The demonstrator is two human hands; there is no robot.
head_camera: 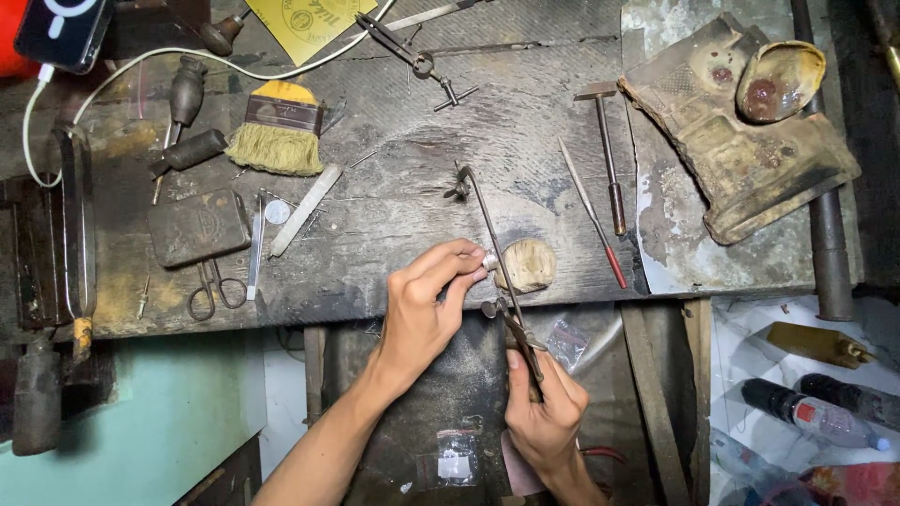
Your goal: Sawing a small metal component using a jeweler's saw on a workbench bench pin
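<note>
Silver ring (489, 260) pinched between left hand (427, 305) fingers (459, 258) against wooden peg (528, 264), right hand (544, 403) fingers wrapped around saw (497, 272) handle.

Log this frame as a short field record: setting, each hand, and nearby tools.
setting: worn dark wooden workbench, seen from above
left hand: fingers pinch a small silver ring against a wooden bench peg
right hand: grips the handle of a jeweller's saw, its frame reaching over the ring
nearby tools: brush, small hammer, red-handled file, scissors
</note>
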